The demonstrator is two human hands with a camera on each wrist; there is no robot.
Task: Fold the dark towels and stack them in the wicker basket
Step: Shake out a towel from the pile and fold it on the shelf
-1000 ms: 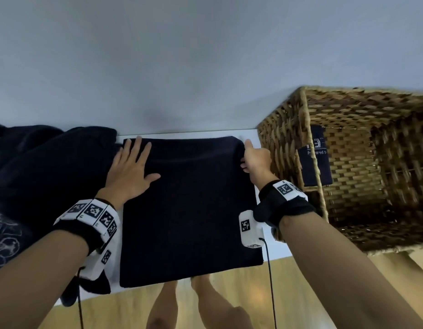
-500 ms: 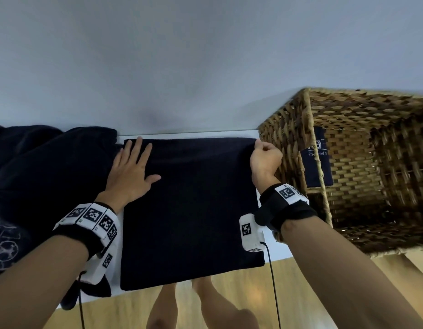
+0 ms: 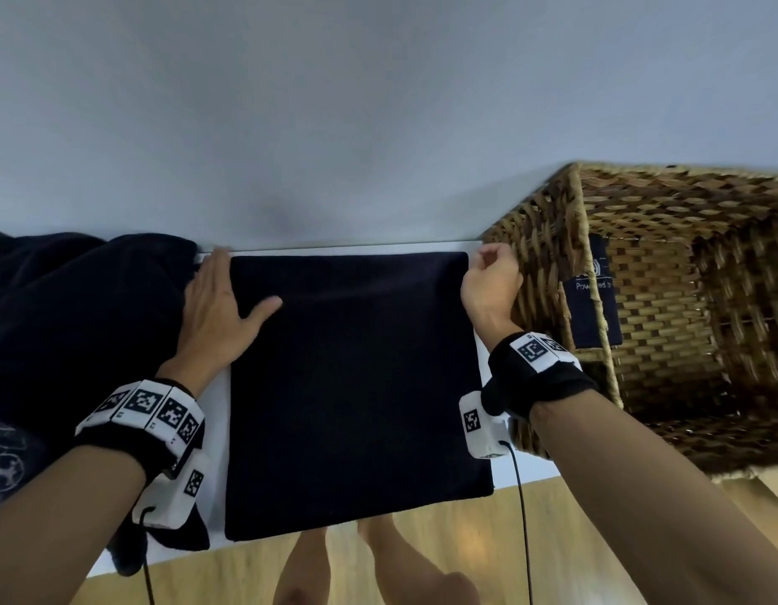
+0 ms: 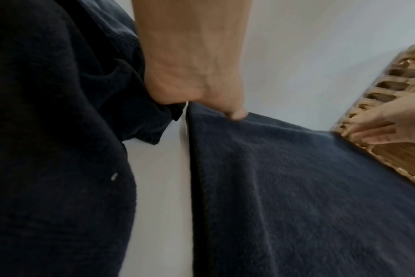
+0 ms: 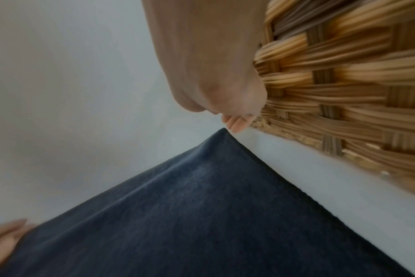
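A folded dark towel (image 3: 356,386) lies flat and square on the white table (image 3: 216,412). My left hand (image 3: 217,307) rests along its far-left edge, fingers straight, with the thumb pressing on the cloth (image 4: 296,187). My right hand (image 3: 492,281) hovers at the far-right corner, loosely curled and holding nothing. In the right wrist view its fingertips (image 5: 236,123) sit just past the towel corner (image 5: 201,215), against the wicker basket (image 5: 344,84). The basket (image 3: 548,264) stands right of the towel.
A heap of unfolded dark towels (image 3: 73,320) fills the table's left side, touching my left hand. A dark piece with white print (image 3: 592,299) hangs inside the basket. The wall runs right behind the table. The towel overhangs the front edge above a wooden floor (image 3: 466,539).
My left hand slid from the top of the towel to its far-left edge. My right hand let go of the far-right corner and drew slightly toward the basket.
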